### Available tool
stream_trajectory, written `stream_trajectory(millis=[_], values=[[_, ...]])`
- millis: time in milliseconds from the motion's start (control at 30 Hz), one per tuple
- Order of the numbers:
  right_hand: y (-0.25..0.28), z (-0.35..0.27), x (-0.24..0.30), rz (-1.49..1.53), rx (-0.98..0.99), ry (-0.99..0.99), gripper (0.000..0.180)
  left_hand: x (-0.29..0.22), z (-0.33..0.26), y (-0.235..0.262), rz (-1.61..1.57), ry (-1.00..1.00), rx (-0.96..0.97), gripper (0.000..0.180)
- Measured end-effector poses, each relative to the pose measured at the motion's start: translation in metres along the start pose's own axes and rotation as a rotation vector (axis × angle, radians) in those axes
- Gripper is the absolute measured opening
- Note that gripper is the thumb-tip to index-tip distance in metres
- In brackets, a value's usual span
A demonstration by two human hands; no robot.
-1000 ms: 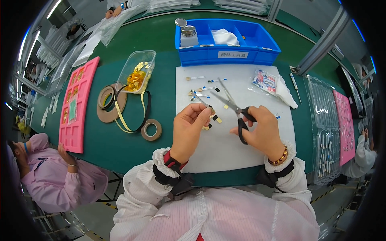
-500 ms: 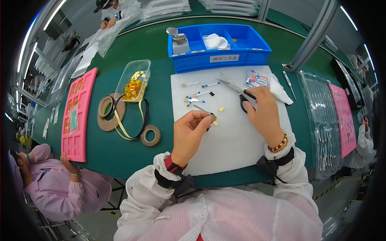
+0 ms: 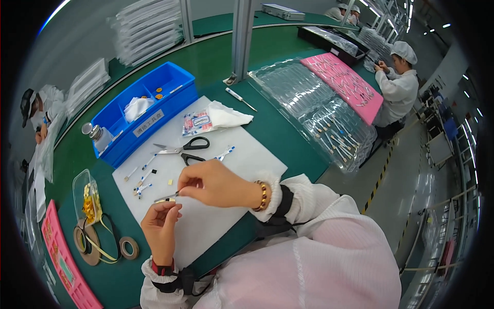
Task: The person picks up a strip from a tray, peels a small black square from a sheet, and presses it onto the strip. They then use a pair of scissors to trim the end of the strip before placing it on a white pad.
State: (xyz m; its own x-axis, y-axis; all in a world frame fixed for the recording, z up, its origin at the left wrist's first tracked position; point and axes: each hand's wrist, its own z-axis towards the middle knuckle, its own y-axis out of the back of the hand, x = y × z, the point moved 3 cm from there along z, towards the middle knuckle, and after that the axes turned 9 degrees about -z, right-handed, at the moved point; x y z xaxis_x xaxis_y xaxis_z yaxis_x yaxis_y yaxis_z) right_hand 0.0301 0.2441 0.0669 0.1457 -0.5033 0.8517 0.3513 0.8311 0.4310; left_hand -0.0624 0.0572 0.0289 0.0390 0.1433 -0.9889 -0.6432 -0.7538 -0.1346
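Over the white mat my two hands meet, both closed in a pinch. My left hand holds a small thin grey strip between thumb and forefinger. My right hand comes in from the right and pinches the strip's dark end; the fingers partly hide it. Just beyond the right hand lie black-handled scissors, blades pointing left. Several short flat cables with blue ends lie left of the hands, beside a black piece. A small yellow square is near my fingertips.
A blue divided bin with a dispenser bottle stands behind the mat. Tape rolls and a clear tub of yellow pieces sit left. To the right are clear trays, a pink tray and a screwdriver.
The view has swung to the right. My right hand has left the scissors, which lie on the mat, and has come over to the strip held in my left hand.
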Motion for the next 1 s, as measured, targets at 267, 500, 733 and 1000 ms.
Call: stream_trajectory(millis=[267,500,733,1000], values=[[0.226,-0.082,-0.081,-0.581,-0.599,-0.399,0.016,-0.001,-0.005,0.01,0.031,-0.008,-0.056,0.014],[0.382,-0.186,-0.173,-0.989,-0.744,-0.771,0.027,-0.001,-0.005,0.006,0.008,0.003,-0.042,0.014],[0.401,-0.209,-0.216,-1.057,-0.692,-0.919,0.024,0.002,-0.003,0.009,0.027,0.005,-0.057,0.015],[0.405,-0.213,-0.221,-1.166,-0.637,-0.962,0.023,0.004,-0.003,0.007,0.041,0.011,-0.054,0.015]])
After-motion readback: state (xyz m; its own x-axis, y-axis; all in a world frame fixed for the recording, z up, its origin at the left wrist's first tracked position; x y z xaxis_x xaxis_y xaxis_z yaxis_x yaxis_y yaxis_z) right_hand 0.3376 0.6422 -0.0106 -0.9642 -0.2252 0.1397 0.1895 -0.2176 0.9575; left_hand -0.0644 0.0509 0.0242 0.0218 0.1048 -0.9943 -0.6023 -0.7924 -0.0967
